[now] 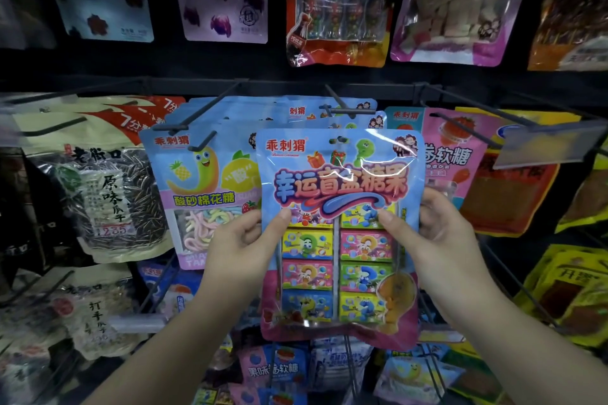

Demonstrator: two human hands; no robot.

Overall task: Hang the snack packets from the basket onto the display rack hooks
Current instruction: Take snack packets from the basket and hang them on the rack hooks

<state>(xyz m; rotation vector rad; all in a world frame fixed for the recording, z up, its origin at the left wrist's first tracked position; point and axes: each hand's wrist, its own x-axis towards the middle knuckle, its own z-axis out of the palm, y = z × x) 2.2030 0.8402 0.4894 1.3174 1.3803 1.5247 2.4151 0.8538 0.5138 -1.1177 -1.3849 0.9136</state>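
Two bare forearms come up from the bottom edge, and both hands are on one candy packet [339,233] held upright in front of the rack [296,87]. The left hand [241,248] grips the packet's left edge, thumb flat on the front near the small boxes printed there, the other fingers [250,227] curled behind. The right hand [441,240] does the same on the right edge, thumb on the front, fingers wrapped round the back. So both hands are closed on the packet, pinching it between thumb and fingers.

The packet is blue up top and pink at the bottom, with two columns of little coloured boxes showing. Its hang hole [339,140] sits at the top centre, just below the tip of a black hook [339,105] that already carries more of the same blue packets behind it. Can't tell if the hole has reached the hook tip.

To the left hangs a marshmallow packet [204,187] on its own hook, and further left a sunflower seed bag [108,194]. To the right is a pink gummy packet [450,154], then orange and yellow bags. Another row of packets hangs above, and more below.
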